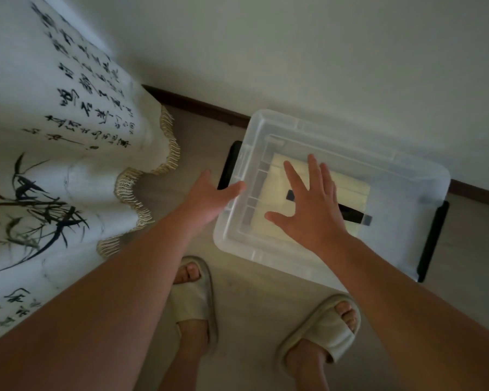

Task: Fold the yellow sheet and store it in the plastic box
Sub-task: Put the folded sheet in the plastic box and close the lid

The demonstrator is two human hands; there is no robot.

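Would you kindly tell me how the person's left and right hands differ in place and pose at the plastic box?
The left hand is at the plastic box's left rim, thumb across the edge; the right hand is over the middle, above the folded yellow sheet. The right hand's fingers are splayed wide; the left hand's lie closer together. Both are open and grip nothing.

I have only the head view: a wide-angle lens looking steeply down at the floor (249, 300), the plastic box (266, 251) close below, the person's slippers (192, 297) at the bottom edge, the wall (322, 52) across the top.
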